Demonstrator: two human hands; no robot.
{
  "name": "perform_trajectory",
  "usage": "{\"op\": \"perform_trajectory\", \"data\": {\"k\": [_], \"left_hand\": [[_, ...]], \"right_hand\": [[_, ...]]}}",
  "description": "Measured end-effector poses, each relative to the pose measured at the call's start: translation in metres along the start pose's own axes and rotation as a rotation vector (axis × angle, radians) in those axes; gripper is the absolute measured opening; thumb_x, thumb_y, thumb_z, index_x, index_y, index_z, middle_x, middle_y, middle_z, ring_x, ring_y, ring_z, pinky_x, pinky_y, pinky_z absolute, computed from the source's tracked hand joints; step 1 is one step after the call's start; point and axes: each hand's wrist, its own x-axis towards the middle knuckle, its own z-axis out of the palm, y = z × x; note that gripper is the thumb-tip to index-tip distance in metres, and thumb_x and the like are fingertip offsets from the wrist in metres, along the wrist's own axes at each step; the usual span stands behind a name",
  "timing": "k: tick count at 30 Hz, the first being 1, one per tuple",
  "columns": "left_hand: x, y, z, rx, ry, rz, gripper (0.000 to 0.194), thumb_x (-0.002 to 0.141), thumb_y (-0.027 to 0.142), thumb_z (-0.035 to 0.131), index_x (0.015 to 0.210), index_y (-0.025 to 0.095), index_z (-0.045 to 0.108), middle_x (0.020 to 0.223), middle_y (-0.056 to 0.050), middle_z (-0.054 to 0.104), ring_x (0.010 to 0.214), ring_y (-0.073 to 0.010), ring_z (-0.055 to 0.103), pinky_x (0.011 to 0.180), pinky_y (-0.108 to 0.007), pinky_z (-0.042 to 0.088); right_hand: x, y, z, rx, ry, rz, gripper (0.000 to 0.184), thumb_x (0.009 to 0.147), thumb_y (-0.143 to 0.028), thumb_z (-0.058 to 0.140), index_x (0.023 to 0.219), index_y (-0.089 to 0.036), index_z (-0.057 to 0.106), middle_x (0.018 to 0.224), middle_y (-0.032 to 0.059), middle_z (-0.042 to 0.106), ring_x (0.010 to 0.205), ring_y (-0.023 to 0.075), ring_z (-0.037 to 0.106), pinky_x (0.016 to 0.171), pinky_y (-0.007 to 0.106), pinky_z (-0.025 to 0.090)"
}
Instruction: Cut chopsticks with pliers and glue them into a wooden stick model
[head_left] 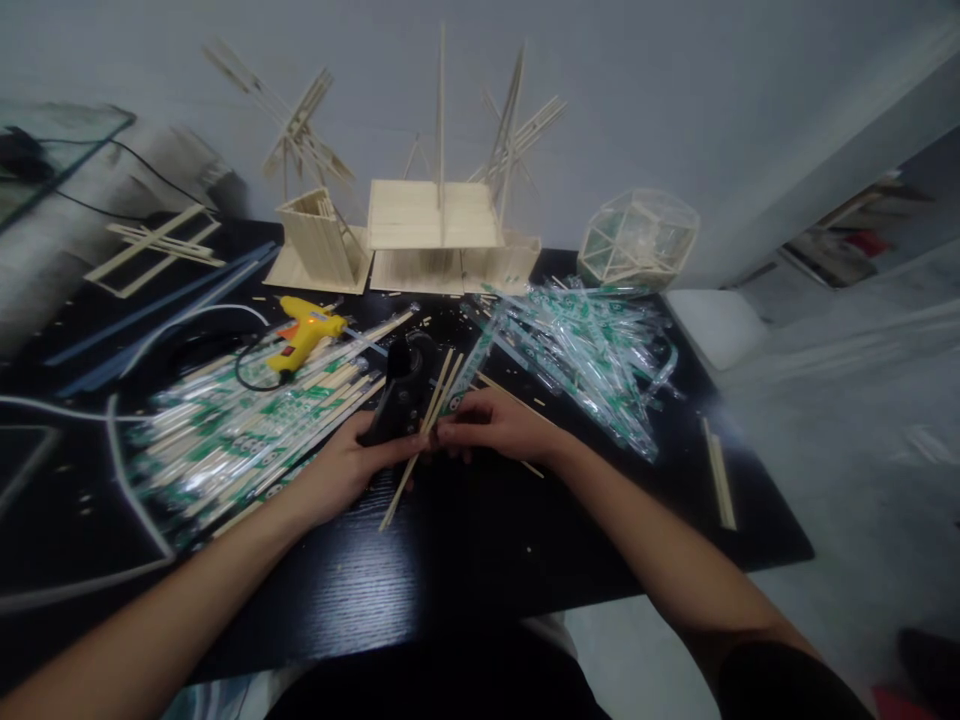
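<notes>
Over the front middle of the dark table, my left hand (351, 468) is closed on a pair of pale wooden chopsticks (399, 492), which slant up and away. Close beside it, my right hand (504, 424) pinches a clear and green plastic chopstick wrapper (478, 362). The fingertips of both hands nearly meet. A black object with a rounded top (405, 385) stands just behind my left hand; its kind is unclear. Left of my hands lies a heap of wrapped chopsticks (247, 440). Loose sticks (514, 392) lie partly hidden behind my right hand.
A yellow hot glue gun (304, 335) rests on the wrapped chopsticks. Empty wrappers (592, 350) are piled at the right. Stick-built models (435, 215) and a faceted stick frame (639, 240) stand along the back. A few sticks (718, 475) lie near the right edge.
</notes>
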Motion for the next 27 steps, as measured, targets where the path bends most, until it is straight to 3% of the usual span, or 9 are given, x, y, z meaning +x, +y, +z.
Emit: {"op": "perform_trajectory", "data": {"k": [9,15,18,27], "left_hand": [[-0.001,0.014,0.008,-0.138,0.093,-0.075,0.034,0.066,0.042,0.088,0.079,0.013,0.076,0.073,-0.005,0.071,0.054,-0.0141,0.063,0.050,-0.023,0.050],[-0.001,0.008,0.006,-0.155,0.139,-0.077,0.036,0.065,0.042,0.089,0.081,0.013,0.076,0.068,-0.003,0.069,0.053,-0.0137,0.061,0.051,-0.024,0.050],[-0.001,0.008,0.006,-0.162,0.159,-0.087,0.038,0.063,0.043,0.090,0.081,0.013,0.076,0.070,-0.004,0.070,0.055,-0.0140,0.062,0.052,-0.024,0.050],[-0.001,0.003,0.003,-0.100,0.047,-0.017,0.030,0.076,0.043,0.082,0.082,0.015,0.073,0.064,-0.002,0.067,0.055,-0.0133,0.061,0.052,-0.023,0.045]], "right_hand": [[0.000,0.006,-0.005,0.006,0.020,0.024,0.037,0.089,-0.050,0.073,0.091,-0.013,0.070,0.076,0.0006,0.068,0.068,0.0120,0.062,0.067,0.025,0.052],[0.001,0.006,0.003,0.087,-0.026,0.022,0.031,0.077,-0.038,0.086,0.088,-0.015,0.069,0.084,-0.0001,0.068,0.078,0.0123,0.063,0.080,0.027,0.051],[0.002,0.005,0.004,0.067,-0.017,0.003,0.030,0.078,-0.037,0.086,0.086,-0.014,0.069,0.085,0.0004,0.068,0.082,0.0133,0.062,0.084,0.029,0.049],[0.001,0.004,0.001,0.021,-0.106,-0.003,0.034,0.087,-0.045,0.077,0.089,-0.014,0.065,0.084,0.0004,0.064,0.075,0.0119,0.060,0.075,0.027,0.050]]}}
